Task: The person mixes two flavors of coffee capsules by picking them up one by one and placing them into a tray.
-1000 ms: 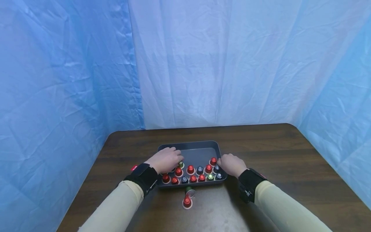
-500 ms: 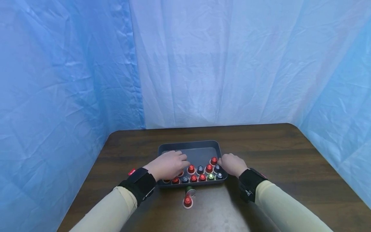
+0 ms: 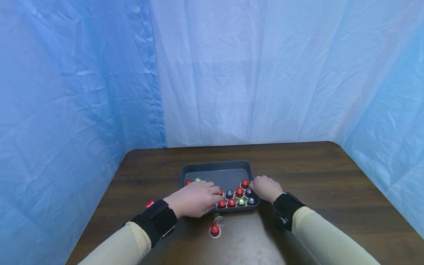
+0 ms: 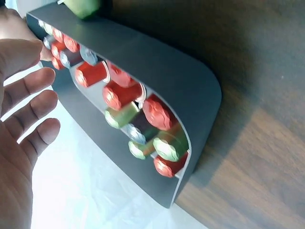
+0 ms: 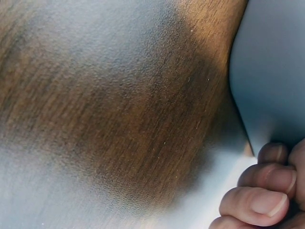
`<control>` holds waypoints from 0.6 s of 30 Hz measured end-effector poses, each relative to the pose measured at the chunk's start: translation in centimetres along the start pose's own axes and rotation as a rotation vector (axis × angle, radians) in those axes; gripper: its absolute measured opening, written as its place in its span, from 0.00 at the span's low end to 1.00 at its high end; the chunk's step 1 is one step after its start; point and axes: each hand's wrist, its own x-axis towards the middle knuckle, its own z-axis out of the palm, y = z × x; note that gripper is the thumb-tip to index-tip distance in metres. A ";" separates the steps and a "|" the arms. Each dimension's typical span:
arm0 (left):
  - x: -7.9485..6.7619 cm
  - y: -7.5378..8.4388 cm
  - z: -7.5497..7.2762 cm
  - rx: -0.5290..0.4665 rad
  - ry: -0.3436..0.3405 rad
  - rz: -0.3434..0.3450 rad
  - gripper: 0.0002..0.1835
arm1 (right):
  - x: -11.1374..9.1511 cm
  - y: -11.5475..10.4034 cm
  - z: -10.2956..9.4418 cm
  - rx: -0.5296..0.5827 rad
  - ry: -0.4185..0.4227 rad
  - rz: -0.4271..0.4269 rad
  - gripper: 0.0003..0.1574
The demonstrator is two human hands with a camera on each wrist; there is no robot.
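A dark grey tray [image 3: 228, 176] lies on the table, with red, green and dark blue coffee capsules standing along its near and side parts. My left hand [image 3: 197, 198] hovers over the tray's near left part; its fingers [image 4: 40, 102] are spread and loosely bent, with nothing held. It hides several capsules in the head view, while the left wrist view shows red capsules [image 4: 90, 73] and green ones [image 4: 170, 145] below it. At the tray's right side, my right hand [image 3: 266, 188] grips the rim with curled fingers [image 5: 257, 205].
Outside the tray's near wall, a green capsule [image 3: 218, 219] lies on its side. Just nearer stands a red capsule [image 3: 215, 231], upright. The wooden table [image 3: 298, 162] ends at the back against light blue hanging sheets [image 3: 245, 73].
My left hand has moved right and nearer across the tray, uncovering capsules at the far left and covering those at the near left. The right hand has stayed at the rim.
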 end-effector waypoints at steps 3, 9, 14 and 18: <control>-0.2 0.5 -0.1 -0.012 0.019 0.031 0.21 | 0.0 0.0 0.0 0.005 0.000 0.005 0.19; -0.5 1.5 0.1 -0.033 0.024 0.082 0.20 | -0.1 -0.1 0.0 0.007 -0.007 0.013 0.18; -0.8 2.4 0.4 -0.095 0.027 0.131 0.15 | -0.1 -0.1 0.0 -0.002 -0.010 0.010 0.18; -1.0 3.1 0.6 -0.129 0.007 0.171 0.13 | -0.1 -0.1 -0.1 -0.012 -0.011 0.011 0.17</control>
